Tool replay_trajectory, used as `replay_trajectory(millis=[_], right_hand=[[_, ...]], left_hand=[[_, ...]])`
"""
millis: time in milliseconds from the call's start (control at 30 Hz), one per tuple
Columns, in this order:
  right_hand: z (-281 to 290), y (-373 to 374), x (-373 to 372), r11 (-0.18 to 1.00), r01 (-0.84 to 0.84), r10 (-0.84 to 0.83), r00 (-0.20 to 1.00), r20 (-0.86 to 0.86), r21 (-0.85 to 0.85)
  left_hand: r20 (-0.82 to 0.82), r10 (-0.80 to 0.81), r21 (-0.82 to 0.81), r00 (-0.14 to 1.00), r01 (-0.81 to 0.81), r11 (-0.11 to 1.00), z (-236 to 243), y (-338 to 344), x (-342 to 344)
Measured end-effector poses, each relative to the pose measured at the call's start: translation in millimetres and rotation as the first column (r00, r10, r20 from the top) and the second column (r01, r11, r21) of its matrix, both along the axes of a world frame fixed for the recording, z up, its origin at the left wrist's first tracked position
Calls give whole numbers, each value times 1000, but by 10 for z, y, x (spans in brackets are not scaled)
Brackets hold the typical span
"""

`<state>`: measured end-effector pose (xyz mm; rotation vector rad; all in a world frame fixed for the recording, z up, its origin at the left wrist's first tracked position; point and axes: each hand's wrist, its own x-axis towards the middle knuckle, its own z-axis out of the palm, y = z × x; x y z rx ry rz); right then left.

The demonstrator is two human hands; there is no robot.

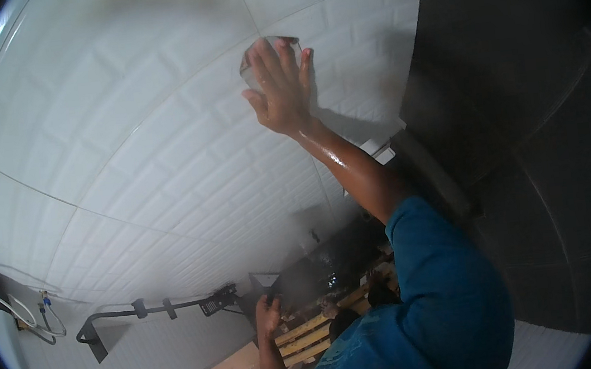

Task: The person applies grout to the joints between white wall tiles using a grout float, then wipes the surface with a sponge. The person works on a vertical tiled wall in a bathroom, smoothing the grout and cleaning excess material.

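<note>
White tiled wall (124, 130) carried the cloth (268, 49) — right hand (282, 88) pressed it flat, fingers spread, wiping in progress. Left hand (270, 315) hung low, loosely open, holding nothing. Further strokes would call for steady pressure — my judgement.

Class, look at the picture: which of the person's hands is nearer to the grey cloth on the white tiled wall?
Right. The right hand presses flat on the grey cloth; the left hand hangs far below it.
</note>
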<state>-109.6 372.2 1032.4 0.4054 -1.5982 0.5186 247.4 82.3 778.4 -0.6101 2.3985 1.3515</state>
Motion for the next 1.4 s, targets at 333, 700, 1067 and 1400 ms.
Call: replay_trajectory(millis=[333, 700, 1067, 1400], right_hand=[[91, 22, 48, 997, 55, -58, 997, 45, 49], [25, 2, 10, 997, -22, 8, 983, 186, 74], [110, -12, 20, 999, -39, 39, 999, 35, 1], [-191, 10, 24, 999, -41, 40, 993, 113, 4]], left_hand=[[-137, -96, -58, 986, 88, 994, 84, 354, -67], [-72, -89, -92, 993, 82, 992, 103, 446, -9], [-41, -52, -127, 998, 47, 991, 264, 479, 38], [-53, 0, -86, 999, -4, 996, 57, 283, 89]])
